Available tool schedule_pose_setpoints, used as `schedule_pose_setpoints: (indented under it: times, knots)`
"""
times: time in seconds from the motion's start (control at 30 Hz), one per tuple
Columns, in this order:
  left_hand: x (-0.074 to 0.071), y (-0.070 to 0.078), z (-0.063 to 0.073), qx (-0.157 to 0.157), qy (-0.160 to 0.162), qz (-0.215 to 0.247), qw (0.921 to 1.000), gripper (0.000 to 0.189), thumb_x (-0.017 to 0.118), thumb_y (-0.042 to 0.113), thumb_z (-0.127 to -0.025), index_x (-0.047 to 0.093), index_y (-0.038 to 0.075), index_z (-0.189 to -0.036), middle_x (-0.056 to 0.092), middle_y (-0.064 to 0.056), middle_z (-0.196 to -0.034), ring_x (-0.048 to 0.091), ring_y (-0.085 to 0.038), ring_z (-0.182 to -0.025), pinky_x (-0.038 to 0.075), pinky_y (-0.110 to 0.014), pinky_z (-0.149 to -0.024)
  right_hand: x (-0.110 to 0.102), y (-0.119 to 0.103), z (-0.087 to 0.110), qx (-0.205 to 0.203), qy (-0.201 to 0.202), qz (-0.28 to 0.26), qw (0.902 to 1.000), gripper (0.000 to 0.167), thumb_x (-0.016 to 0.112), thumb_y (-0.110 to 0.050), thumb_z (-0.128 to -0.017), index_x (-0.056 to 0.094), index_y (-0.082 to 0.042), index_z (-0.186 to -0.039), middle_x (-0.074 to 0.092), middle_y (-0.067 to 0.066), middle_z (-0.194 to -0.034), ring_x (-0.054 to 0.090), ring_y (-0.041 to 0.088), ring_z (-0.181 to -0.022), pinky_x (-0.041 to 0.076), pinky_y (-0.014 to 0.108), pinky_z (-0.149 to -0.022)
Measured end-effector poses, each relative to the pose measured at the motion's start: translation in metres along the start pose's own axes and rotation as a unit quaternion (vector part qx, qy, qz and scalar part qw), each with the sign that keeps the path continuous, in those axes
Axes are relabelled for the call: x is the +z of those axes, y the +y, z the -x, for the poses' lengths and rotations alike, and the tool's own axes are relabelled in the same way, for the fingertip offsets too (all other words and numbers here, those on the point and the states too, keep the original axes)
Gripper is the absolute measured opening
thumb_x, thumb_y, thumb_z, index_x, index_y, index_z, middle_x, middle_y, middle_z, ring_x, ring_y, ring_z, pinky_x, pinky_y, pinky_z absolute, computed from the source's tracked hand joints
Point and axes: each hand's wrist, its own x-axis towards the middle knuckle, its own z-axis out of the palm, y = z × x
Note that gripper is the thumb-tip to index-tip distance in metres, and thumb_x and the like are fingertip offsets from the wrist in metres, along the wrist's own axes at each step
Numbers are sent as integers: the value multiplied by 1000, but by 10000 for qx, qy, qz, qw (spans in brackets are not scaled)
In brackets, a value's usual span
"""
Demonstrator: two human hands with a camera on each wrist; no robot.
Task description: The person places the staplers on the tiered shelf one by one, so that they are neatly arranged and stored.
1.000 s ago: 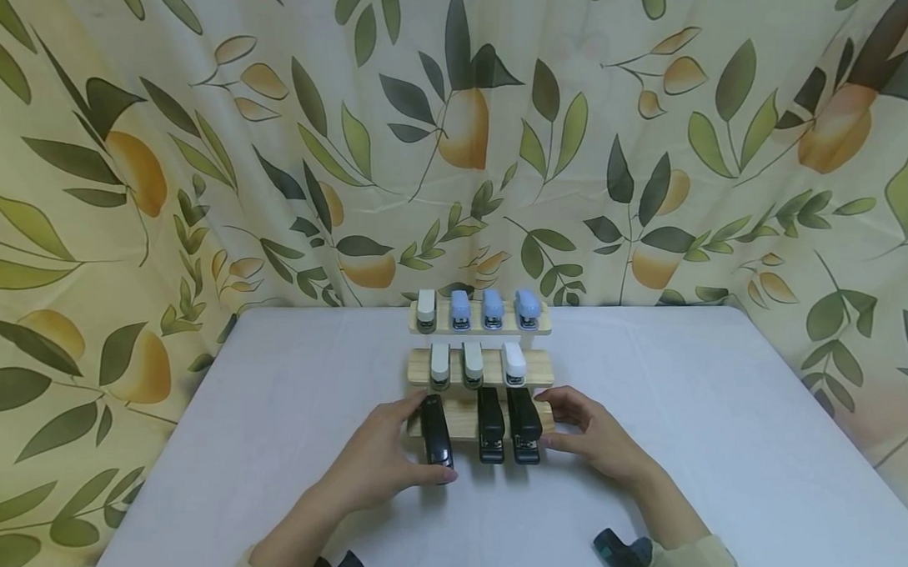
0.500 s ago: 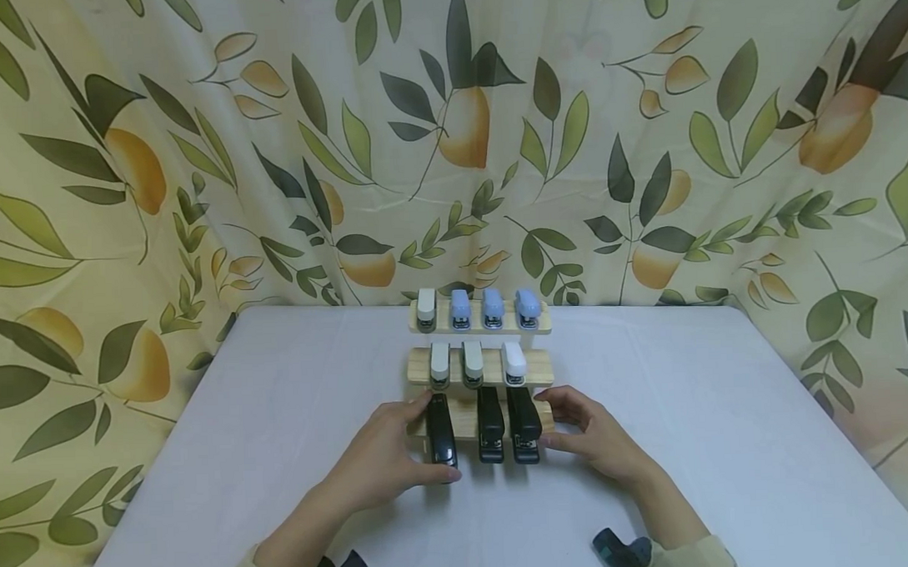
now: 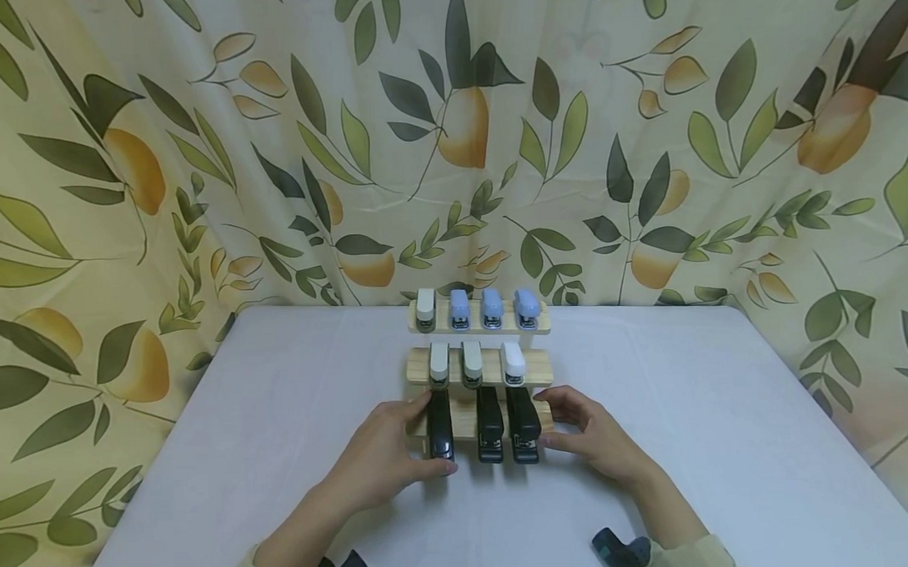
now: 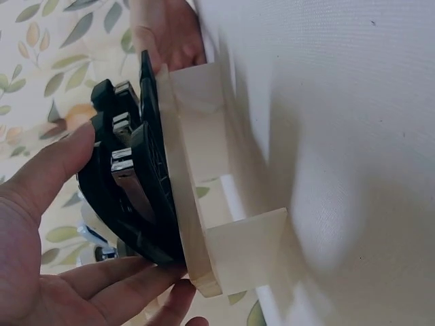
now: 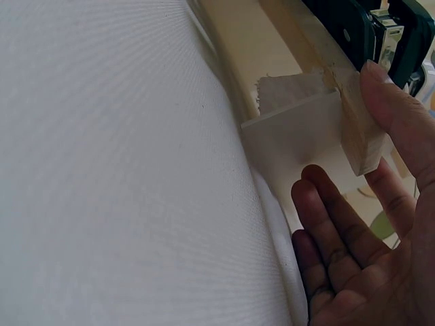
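My left hand (image 3: pixel 381 453) grips a black stapler (image 3: pixel 440 426) at the left of the lowest wooden shelf (image 3: pixel 464 418). Its thumb presses the near end while the fingers reach to the far end, as the left wrist view shows. Two more black staplers, a middle one (image 3: pixel 490 424) and a right one (image 3: pixel 523 424), lie side by side on the same shelf. At the shelf's right end, my right hand (image 3: pixel 590 437) holds the board edge (image 5: pixel 363 136) between thumb and index finger. The other fingers of that hand curl loosely below the board, beside a pale support (image 5: pixel 299 132).
Behind stands a middle shelf (image 3: pixel 417 368) with small pale staplers (image 3: pixel 473 362). The top shelf (image 3: pixel 476 326) bears one white stapler (image 3: pixel 426 308) and several blue ones (image 3: pixel 492 305). A white cloth covers the table (image 3: pixel 292 364), and a patterned curtain (image 3: pixel 541 189) hangs at the back.
The left black stapler has shifted slightly right and turned from a slant to nearly straight, parallel to the others. My left hand has moved with it; the right hand has stayed at the shelf end.
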Motion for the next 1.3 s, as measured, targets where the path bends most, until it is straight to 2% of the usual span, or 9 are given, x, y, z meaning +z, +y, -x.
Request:
schedule_pose_setpoints:
  times: [0.2,0.47,0.67,0.87,1.03,1.3]
  knots:
    - [0,-1,-1,2,52,48,10000,99,94,47,-72,52,7,-151,58,-16,-149,52,-35,-138,44,-56,-112,0,0,0,-10,-3,37,10000,56,84,-22,-87,58,-16,-136,60,8,-139,60,25,-122,49,26,-104]
    - [2,-5,-5,153,160,208,9995,97,93,48,-72,53,4,-149,60,-16,-148,53,-34,-137,43,-55,-114,-2,-1,0,-108,9,-8,9999,57,84,-20,-87,57,-14,-137,61,9,-137,61,20,-121,49,25,-104]
    - [4,-5,-7,219,290,232,9991,94,93,46,-73,55,4,-148,61,-15,-146,55,-33,-136,43,-53,-114,-2,-1,0,-78,16,9,10000,57,84,-20,-87,57,-13,-137,61,10,-137,61,20,-121,48,24,-104]
    - [4,-7,-6,233,285,195,9991,93,93,44,-73,56,2,-147,62,-15,-145,55,-34,-135,43,-54,-114,0,1,0,-57,5,4,10000,57,83,-19,-88,56,-13,-138,61,11,-137,60,23,-122,48,25,-104]
    - [3,-7,-5,140,219,158,9995,94,93,46,-73,55,3,-148,61,-16,-146,54,-34,-135,44,-55,-113,0,1,0,-37,17,38,10000,57,84,-21,-88,57,-14,-138,61,10,-137,60,23,-123,48,28,-105]
    - [-2,-8,0,-79,207,346,9992,94,91,54,-74,54,12,-150,58,-12,-149,52,-35,-138,44,-58,-112,-1,1,0,-74,14,17,10000,58,84,-19,-87,57,-13,-137,61,11,-137,61,19,-121,48,26,-105]
